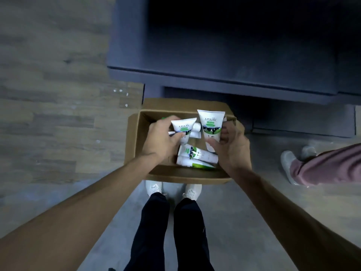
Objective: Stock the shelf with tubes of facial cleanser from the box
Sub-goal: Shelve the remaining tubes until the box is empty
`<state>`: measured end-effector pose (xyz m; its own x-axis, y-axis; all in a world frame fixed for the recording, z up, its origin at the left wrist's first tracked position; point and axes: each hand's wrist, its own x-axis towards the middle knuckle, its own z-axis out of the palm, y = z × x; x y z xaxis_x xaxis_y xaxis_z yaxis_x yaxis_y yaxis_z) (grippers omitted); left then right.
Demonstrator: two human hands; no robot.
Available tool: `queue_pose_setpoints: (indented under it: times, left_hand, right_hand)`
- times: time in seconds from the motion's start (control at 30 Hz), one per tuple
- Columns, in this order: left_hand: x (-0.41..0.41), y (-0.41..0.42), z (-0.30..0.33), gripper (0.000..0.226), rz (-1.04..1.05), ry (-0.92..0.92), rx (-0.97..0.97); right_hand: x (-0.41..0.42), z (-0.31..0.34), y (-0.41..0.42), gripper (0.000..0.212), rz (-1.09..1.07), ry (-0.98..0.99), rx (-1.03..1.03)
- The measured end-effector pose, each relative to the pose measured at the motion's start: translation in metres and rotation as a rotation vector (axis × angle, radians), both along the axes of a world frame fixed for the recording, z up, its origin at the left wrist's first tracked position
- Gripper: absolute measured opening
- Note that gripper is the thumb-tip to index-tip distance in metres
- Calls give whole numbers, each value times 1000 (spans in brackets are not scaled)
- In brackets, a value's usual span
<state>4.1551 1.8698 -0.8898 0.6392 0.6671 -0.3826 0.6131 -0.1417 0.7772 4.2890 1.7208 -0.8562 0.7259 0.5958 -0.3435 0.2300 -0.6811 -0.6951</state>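
An open cardboard box (134,137) stands on the floor in front of my feet. My left hand (162,137) grips a white tube of facial cleanser (184,128) with a green and black label, held upright above the box. My right hand (232,145) holds a larger-looking tube of the same kind (211,124), crimped end up. Two more tubes (197,153) lie flat on the box's bottom, and parts of others show behind my hands. The dark shelf (224,55) rises just beyond the box; its lowest board looks bare.
Another person's legs in pink trousers and grey shoes (304,161) stand at the right, close to the box. Wood-look flooring (48,94) spreads to the left. My own white shoes (154,187) touch the box's near side.
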Motion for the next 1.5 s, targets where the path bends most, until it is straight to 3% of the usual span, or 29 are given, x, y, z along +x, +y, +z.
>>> queue_pose_setpoints:
  times: [0.17, 0.4, 0.9, 1.17, 1.5]
  left_hand:
    - [-2, 5, 87, 25, -54, -9, 94]
    - [-1, 27, 202, 22, 42, -175, 54]
    - [5, 88, 429, 16, -108, -307, 466]
    - [5, 112, 470, 17, -126, -349, 549]
    - [20, 123, 456, 17, -162, -273, 526]
  right_hand:
    - [3, 78, 14, 26, -40, 4, 63]
    - [6, 180, 33, 27, -8, -6, 177]
    - [12, 396, 97, 31, 154, -305, 450]
    - [16, 429, 106, 30, 38, -405, 453]
    - [15, 404, 113, 30, -54, -394, 380]
